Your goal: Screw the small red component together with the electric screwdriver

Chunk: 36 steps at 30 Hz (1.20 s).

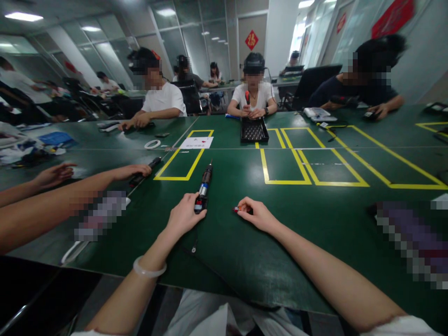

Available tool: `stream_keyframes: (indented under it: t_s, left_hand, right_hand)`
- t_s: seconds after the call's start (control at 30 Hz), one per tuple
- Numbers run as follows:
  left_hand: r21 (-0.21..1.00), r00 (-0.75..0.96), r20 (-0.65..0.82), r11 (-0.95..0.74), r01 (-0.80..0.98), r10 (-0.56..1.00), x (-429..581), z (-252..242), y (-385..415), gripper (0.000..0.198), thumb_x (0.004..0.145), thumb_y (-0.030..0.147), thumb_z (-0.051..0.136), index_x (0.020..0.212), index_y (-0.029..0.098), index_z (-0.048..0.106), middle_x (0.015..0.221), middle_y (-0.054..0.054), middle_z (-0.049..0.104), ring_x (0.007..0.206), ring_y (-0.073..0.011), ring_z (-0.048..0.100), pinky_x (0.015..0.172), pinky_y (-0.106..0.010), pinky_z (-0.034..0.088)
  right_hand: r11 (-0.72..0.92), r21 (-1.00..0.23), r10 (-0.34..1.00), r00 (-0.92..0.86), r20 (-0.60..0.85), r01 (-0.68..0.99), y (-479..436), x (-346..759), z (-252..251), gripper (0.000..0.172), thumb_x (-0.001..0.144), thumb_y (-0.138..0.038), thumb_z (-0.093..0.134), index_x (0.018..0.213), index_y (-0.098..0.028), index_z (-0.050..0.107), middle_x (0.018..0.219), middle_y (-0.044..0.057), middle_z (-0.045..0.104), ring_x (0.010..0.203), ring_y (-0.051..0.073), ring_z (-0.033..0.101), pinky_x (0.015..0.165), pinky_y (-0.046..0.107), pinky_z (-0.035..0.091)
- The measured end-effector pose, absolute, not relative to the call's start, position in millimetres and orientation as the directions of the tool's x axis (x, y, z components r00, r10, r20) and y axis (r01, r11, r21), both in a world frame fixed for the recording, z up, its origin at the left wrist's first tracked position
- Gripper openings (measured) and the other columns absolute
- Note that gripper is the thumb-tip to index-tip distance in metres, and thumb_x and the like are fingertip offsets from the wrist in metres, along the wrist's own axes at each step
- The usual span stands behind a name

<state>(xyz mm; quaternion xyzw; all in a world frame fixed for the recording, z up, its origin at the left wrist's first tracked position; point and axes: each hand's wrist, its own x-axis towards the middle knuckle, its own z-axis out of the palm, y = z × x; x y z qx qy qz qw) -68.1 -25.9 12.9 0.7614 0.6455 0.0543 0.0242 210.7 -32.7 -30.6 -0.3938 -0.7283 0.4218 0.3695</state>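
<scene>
My left hand [182, 216] is wrapped round the lower end of an electric screwdriver [203, 186], a dark tool with a silver and blue middle. It lies along the green table, its thin bit pointing away from me. To the right, my right hand [257, 214] rests near the table with its fingers pinched on a small red and orange piece [236, 210], mostly hidden by the fingers. A thin dark cord with a small metal ring [193, 250] lies below the screwdriver.
Yellow tape outlines [287, 181] mark the green table [224, 261]. A white sheet [196, 142] lies ahead. Across the table, a person holds a red-handled tool over a black tray [254, 131]. At left, another person's hand [135, 172] touches a black tool [149, 171]. A phone-like blurred object lies at right.
</scene>
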Motion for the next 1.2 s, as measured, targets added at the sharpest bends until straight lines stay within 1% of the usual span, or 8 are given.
stream_keyframes:
  t_s: [0.13,0.23,0.37,0.53,0.63,0.8,1.07,1.2]
  left_hand:
    - [0.137,0.272,0.064,-0.278,0.951,0.960,-28.7,14.9,-31.3,0.062,0.082,0.046,0.056,0.137,0.020,0.043,0.130,-0.011,0.051,0.108,-0.0260,0.060,0.083,-0.034,0.051]
    - [0.165,0.324,0.050,-0.328,0.930,0.945,-7.8,15.0,-35.5,0.061,0.082,0.045,0.057,0.136,0.021,0.042,0.129,-0.010,0.052,0.108,-0.0255,0.060,0.083,-0.034,0.051]
    - [0.192,0.368,0.049,-0.371,0.909,0.928,10.2,13.6,-41.3,0.060,0.082,0.044,0.056,0.136,0.022,0.041,0.128,-0.010,0.051,0.107,-0.0247,0.060,0.083,-0.034,0.051]
    - [0.191,0.401,0.075,-0.408,0.893,0.913,20.6,13.5,-46.7,0.057,0.083,0.041,0.055,0.134,0.020,0.041,0.128,-0.010,0.052,0.108,-0.0251,0.060,0.082,-0.034,0.051]
    - [0.195,0.404,0.075,-0.411,0.891,0.912,21.7,14.2,-47.8,0.055,0.082,0.039,0.056,0.132,0.021,0.042,0.127,-0.010,0.052,0.108,-0.0247,0.060,0.083,-0.033,0.051]
    - [0.185,0.398,0.073,-0.404,0.896,0.915,20.9,12.7,-47.7,0.055,0.083,0.040,0.054,0.133,0.021,0.041,0.127,-0.009,0.052,0.105,-0.0245,0.060,0.081,-0.034,0.052]
    - [0.128,0.380,0.076,-0.387,0.913,0.922,25.9,12.7,-49.0,0.058,0.084,0.040,0.054,0.135,0.019,0.039,0.125,-0.010,0.052,0.104,-0.0240,0.060,0.080,-0.032,0.050]
    - [0.078,0.369,0.084,-0.375,0.924,0.926,31.4,13.0,-47.4,0.054,0.085,0.045,0.053,0.131,0.018,0.043,0.116,-0.010,0.054,0.097,-0.0239,0.061,0.076,-0.032,0.049]
  right_hand:
    - [0.378,-0.876,0.876,-0.420,0.235,0.298,-31.9,211.0,-33.0,0.011,0.086,-0.024,0.061,0.094,-0.018,0.057,0.078,-0.001,0.061,0.070,0.012,0.057,0.068,0.025,0.045]
    - [0.416,-0.835,0.873,-0.414,0.257,0.361,-30.9,210.6,-34.0,0.009,0.086,-0.024,0.061,0.092,-0.018,0.057,0.077,-0.001,0.062,0.070,0.013,0.058,0.069,0.025,0.044]
    - [0.461,-0.743,0.873,-0.397,0.282,0.485,-30.0,209.8,-34.7,0.008,0.085,-0.021,0.063,0.089,-0.019,0.056,0.076,-0.001,0.062,0.071,0.014,0.056,0.070,0.026,0.041]
    - [0.479,-0.641,0.873,-0.403,0.276,0.600,-29.5,209.3,-34.4,0.014,0.081,-0.019,0.069,0.086,-0.019,0.056,0.076,-0.001,0.063,0.074,0.016,0.054,0.069,0.027,0.035]
    - [0.475,-0.644,0.875,-0.401,0.273,0.599,-28.9,208.9,-34.9,0.016,0.081,-0.020,0.069,0.087,-0.020,0.055,0.075,-0.002,0.063,0.073,0.015,0.054,0.069,0.027,0.035]
    - [0.489,-0.680,0.863,-0.417,0.286,0.546,-28.3,208.7,-37.1,0.019,0.081,-0.018,0.068,0.092,-0.020,0.053,0.074,-0.003,0.061,0.071,0.014,0.055,0.070,0.026,0.037]
    - [0.535,-0.698,0.832,-0.438,0.340,0.475,-31.8,209.6,-34.0,0.004,0.086,-0.018,0.059,0.088,-0.019,0.056,0.079,0.000,0.063,0.074,0.014,0.058,0.072,0.026,0.042]
    - [0.521,-0.724,0.840,-0.423,0.340,0.452,-32.7,210.6,-34.5,0.013,0.084,-0.014,0.056,0.095,-0.020,0.055,0.081,0.000,0.064,0.075,0.014,0.059,0.073,0.026,0.044]
